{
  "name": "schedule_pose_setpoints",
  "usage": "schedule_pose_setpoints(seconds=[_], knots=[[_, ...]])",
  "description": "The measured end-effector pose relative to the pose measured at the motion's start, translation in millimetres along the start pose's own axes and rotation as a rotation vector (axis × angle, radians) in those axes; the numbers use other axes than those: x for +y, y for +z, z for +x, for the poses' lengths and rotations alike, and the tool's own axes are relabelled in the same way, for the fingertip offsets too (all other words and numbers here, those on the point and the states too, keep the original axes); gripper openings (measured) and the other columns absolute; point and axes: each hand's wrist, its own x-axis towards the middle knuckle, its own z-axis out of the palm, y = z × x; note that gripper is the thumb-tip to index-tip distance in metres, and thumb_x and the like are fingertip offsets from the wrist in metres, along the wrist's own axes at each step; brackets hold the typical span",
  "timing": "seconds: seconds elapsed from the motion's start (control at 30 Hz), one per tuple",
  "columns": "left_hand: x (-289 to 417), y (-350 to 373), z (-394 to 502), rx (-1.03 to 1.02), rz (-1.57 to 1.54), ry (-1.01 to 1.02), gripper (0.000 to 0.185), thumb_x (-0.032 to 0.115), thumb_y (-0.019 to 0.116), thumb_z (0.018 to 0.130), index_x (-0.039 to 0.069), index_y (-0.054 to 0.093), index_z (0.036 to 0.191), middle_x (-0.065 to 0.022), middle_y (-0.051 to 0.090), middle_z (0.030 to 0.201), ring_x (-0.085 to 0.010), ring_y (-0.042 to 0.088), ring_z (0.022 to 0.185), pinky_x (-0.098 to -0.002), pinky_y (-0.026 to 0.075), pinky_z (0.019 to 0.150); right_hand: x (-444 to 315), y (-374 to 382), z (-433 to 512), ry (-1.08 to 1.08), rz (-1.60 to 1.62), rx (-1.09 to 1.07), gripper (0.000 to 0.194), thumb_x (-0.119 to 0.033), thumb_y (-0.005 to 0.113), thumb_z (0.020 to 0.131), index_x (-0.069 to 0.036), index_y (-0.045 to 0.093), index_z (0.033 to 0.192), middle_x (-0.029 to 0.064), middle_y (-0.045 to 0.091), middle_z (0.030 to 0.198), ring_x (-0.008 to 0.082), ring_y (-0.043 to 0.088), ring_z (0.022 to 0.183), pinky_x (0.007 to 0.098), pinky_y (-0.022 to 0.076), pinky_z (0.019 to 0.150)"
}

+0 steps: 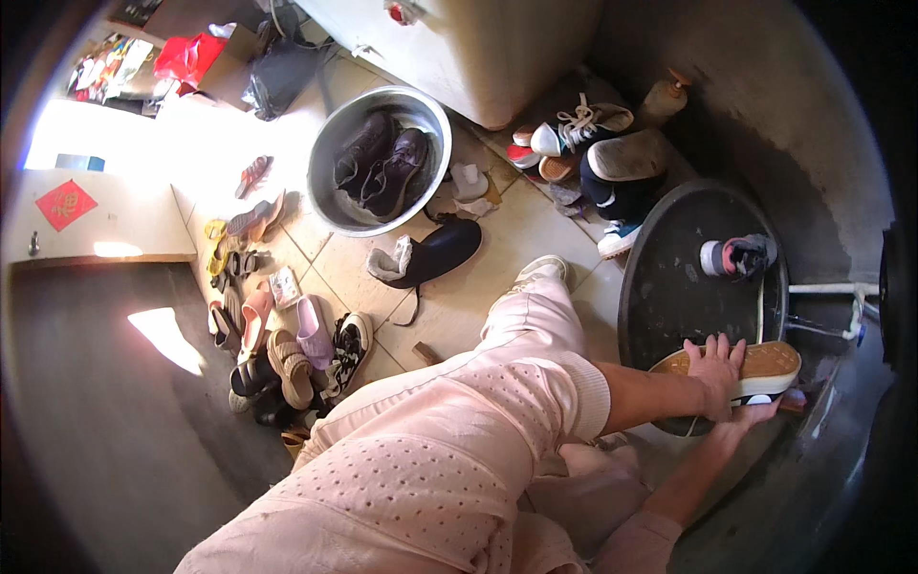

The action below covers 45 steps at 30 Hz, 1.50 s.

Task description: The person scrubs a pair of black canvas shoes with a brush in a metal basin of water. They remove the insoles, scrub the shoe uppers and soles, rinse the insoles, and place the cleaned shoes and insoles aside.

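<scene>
A sneaker (771,359) with a tan sole and a white and black side is held sole up over the near rim of a round black tub (645,287). Across its sole lies my left hand (717,373), fingers spread. My right hand (753,416) supports the same sneaker from its lower side; part of that hand is hidden. Inside the tub sits a small grey and pink shoe (742,257) with a white end.
Dark leather shoes (394,168) lie in a metal basin (315,179). A black boot (452,247) lies near it. Several sneakers (624,158) are piled by the wall beside a pump bottle (661,100). Slippers and shoes (290,366) spread at left. A white pipe (825,289) stands beyond the tub.
</scene>
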Motion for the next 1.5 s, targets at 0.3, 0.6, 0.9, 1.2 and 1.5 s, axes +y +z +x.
schedule_pose_setpoints(seconds=[0.3, 0.6, 0.9, 1.2, 1.5], knots=[[-9.0, 0.0, 4.7, 0.077, -0.147, 0.054, 0.103, 0.018, 0.082, 0.057, 0.002, 0.026, 0.143, -0.0181, 0.038, 0.137, -0.0347, 0.038, 0.128, -0.0468, 0.037, 0.101, -9.6, 7.6, 2.0, -0.177, -0.028, -0.003, 0.065, -0.048, 0.046, 0.090, -0.004, 0.042, 0.137, 0.0206, 0.045, 0.135, 0.0395, 0.047, 0.122, 0.0526, 0.0377, 0.103], [-15.1, 10.0, 27.4, 0.271, -0.160, 0.269, 0.090, 0.009, 0.081, 0.054, 0.001, 0.038, 0.133, -0.0187, 0.049, 0.123, -0.0363, 0.052, 0.110, -0.0401, 0.048, 0.090, -14.6, -6.7, 22.9, -0.379, 0.243, 0.005, 0.071, -0.045, 0.065, 0.085, -0.002, 0.041, 0.135, 0.0189, 0.045, 0.135, 0.0347, 0.042, 0.125, 0.0525, 0.0310, 0.106], [-21.9, -6.3, 35.9, 0.121, -0.155, 0.244, 0.086, 0.027, 0.087, 0.056, 0.000, 0.043, 0.125, -0.0200, 0.053, 0.121, -0.0366, 0.056, 0.109, -0.0409, 0.048, 0.090, -10.7, -14.3, 27.8, -0.408, 0.260, -0.008, 0.064, -0.041, 0.061, 0.088, 0.000, 0.044, 0.133, 0.0170, 0.042, 0.140, 0.0345, 0.039, 0.129, 0.0508, 0.0283, 0.108], [-16.6, -39.7, 36.0, 0.325, -0.398, -0.005, 0.047, 0.031, 0.074, 0.074, 0.004, 0.058, 0.108, -0.0181, 0.065, 0.103, -0.0329, 0.063, 0.099, -0.0424, 0.052, 0.083, -10.7, -59.3, 95.3, -0.213, 0.020, -0.036, 0.052, -0.030, 0.060, 0.087, -0.008, 0.048, 0.133, 0.0183, 0.046, 0.134, 0.0361, 0.047, 0.121, 0.0501, 0.0371, 0.103], [-29.3, -91.0, 49.8, 0.397, -1.060, 0.037, 0.039, 0.027, 0.061, 0.088, 0.000, 0.053, 0.115, -0.0158, 0.064, 0.086, -0.0250, 0.065, 0.070, -0.0380, 0.052, 0.062, 9.9, -73.4, 106.9, -0.068, -0.129, -0.242, 0.031, -0.028, 0.065, 0.086, -0.005, 0.062, 0.108, 0.0081, 0.067, 0.103, 0.0201, 0.063, 0.096, 0.0345, 0.0471, 0.090]])
